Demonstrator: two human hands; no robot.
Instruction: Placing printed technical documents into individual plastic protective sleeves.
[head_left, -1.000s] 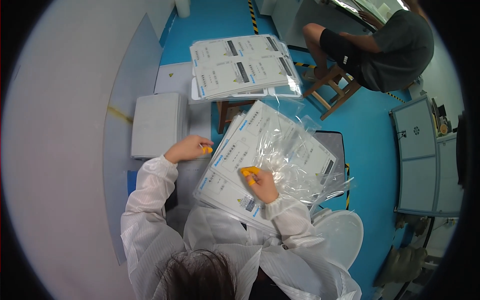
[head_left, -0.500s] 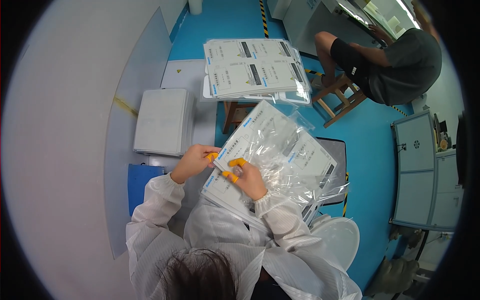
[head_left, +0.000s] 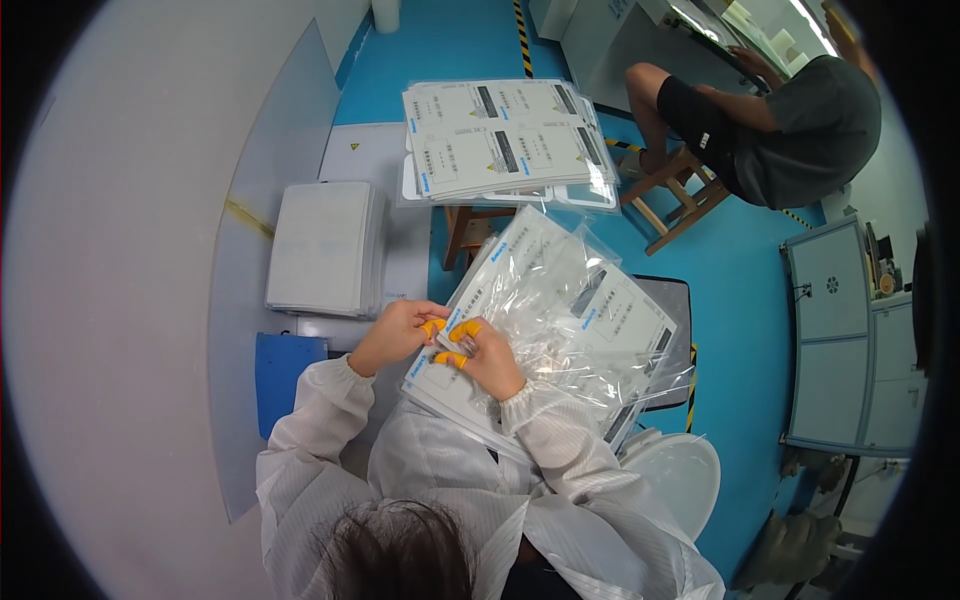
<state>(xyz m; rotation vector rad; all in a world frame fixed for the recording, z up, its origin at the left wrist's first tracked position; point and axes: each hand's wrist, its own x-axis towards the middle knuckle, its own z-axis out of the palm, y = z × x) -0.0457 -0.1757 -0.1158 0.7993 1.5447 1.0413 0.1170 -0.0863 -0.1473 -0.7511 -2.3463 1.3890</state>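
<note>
Across my lap lies a slanted stack of white printed sheets with blue and black print. My left hand pinches the left edge of the upper printed sheet, with a yellow finger cot on a fingertip. Close beside it, my right hand has yellow cots on thumb and index finger. These are closed on a bit of crumpled clear plastic film near the sheet's left corner. The loose film spreads over the sheets to the right of my hand. My fingers partly hide the exact grip.
Ahead, more printed sheets are stacked on a wooden stool. A pile of white sheets sits on the left beside a blue bin. A white round stool is at my right. A seated person works at the far right.
My left hand has shifted slightly right, closer to my right hand. My right hand has moved slightly left, its thumb and index finger drawn nearer the sheet's corner.
</note>
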